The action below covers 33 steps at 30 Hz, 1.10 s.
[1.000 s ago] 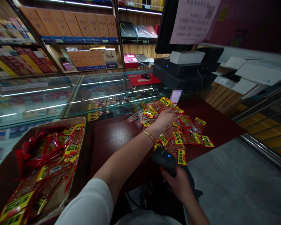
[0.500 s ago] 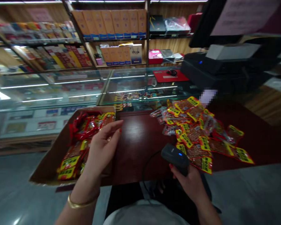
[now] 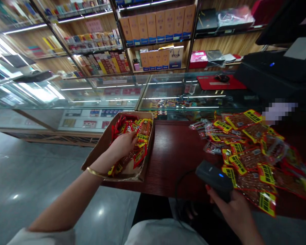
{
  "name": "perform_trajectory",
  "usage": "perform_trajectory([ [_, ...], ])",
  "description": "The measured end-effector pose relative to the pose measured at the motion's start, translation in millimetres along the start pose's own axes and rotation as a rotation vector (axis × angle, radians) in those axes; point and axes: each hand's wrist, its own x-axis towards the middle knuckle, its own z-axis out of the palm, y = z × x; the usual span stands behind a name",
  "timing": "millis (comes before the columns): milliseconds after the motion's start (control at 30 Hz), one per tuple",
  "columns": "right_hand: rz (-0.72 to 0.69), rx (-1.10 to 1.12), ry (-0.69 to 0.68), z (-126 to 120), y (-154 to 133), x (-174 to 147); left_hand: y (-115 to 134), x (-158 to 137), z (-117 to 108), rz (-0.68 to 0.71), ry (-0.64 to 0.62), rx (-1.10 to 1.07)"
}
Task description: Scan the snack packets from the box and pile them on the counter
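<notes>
My left hand [image 3: 124, 144] reaches into a cardboard box [image 3: 97, 156] at the table's left end. Its fingers are slightly apart, the tips touching snack packets [image 3: 142, 137] with yellow labels and red edges; nothing is visibly gripped. Crumpled red wrapping [image 3: 121, 124] lies at the box's back left. At the front right, my right hand [image 3: 234, 207] is wrapped round a black barcode scanner [image 3: 214, 178] with a blue light and a cable. Beside the scanner, a loose pile of similar packets [image 3: 252, 156] covers the right of the table, with smaller clear packets [image 3: 214, 148] at its left edge.
Glass display cases [image 3: 112, 90] run behind the dark red table [image 3: 168, 153]. A red mat [image 3: 219, 83] with a computer mouse [image 3: 221, 78] lies on the glass. Black equipment [image 3: 277, 68] stands at the right. Shelves behind hold boxed goods [image 3: 156, 25].
My left hand has gone from above the box's right edge down among the packets inside. My view has turned left. The scanner stays in my right hand.
</notes>
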Motion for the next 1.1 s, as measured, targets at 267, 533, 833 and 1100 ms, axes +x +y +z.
perform_trajectory([
  [267,-0.023,-0.046,-0.011,-3,3,1,18,61,9,-0.144,0.049,0.011],
  [533,0.001,-0.037,-0.004,-6,9,-1,2,44,1,-0.302,0.098,-0.833],
  [833,0.000,0.036,0.030,-7,7,-3,73,-50,-30,-0.247,-0.001,-1.796],
  [1100,0.043,0.107,0.112,-16,-7,-6,140,-45,56,-0.208,-0.139,-1.928],
])
